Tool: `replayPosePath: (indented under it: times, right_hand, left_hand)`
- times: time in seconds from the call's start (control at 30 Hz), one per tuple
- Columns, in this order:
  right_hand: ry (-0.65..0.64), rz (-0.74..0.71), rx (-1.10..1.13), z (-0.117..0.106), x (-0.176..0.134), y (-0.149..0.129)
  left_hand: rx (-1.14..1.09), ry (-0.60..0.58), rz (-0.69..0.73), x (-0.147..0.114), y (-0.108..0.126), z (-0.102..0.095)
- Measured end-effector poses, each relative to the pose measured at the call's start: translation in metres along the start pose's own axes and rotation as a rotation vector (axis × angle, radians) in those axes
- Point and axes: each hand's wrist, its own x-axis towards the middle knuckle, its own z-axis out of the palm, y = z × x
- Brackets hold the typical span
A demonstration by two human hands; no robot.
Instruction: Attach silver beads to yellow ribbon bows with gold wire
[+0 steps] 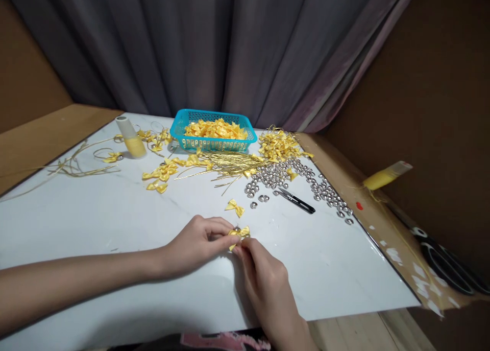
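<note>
- Here we are at the near side of the white table point(333, 284), and my yellow bow point(244, 231) is up between both hands, right over the tabletop.
- My left hand point(199, 242) has it gripped, thumb on the near side, fingers on the far side.
- My right hand point(271, 279) comes in from the other side, thumb and finger drawn together in a tight pinch at the bow's near edge; whether they grip ribbon or a fine strand, I cannot tell.
- And there's a silver piece point(237, 229) at the bow's far side, by my left fingertips; whether it's fastened on, I can't tell.
- So the step in hand, I'd judge, is fitting bow and silver piece together.
- The next move, to my mind, calls for a steady left hold while the right works finely, without crushing the loops.
- Just beyond my fingers lies a loose bow point(235, 208); farther off, gold strands point(235, 163), scattered silver pieces point(272, 173) and black snips point(297, 202), near the blue basket point(214, 146) of bows.
</note>
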Motion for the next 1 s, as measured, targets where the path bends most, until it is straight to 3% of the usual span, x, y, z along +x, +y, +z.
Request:
replayPosePath:
  times: [0.17,0.4,0.77,1.0]
  right_hand:
    - [-0.015,0.019,0.004,0.000,-0.001,0.000]
    - [-0.095,0.178,0.262,-0.004,0.005,-0.003]
    - [-0.182,0.522,0.571,-0.008,0.013,-0.007]
    - [-0.188,0.571,0.632,-0.011,0.015,-0.009]
  left_hand:
    - [0.004,0.001,0.020,0.001,0.000,0.001]
    - [-0.003,0.004,0.002,0.001,0.000,0.000]
    - [-0.184,-0.142,-0.062,0.002,0.000,-0.003]
    - [-0.314,-0.165,-0.093,0.005,0.005,-0.004]
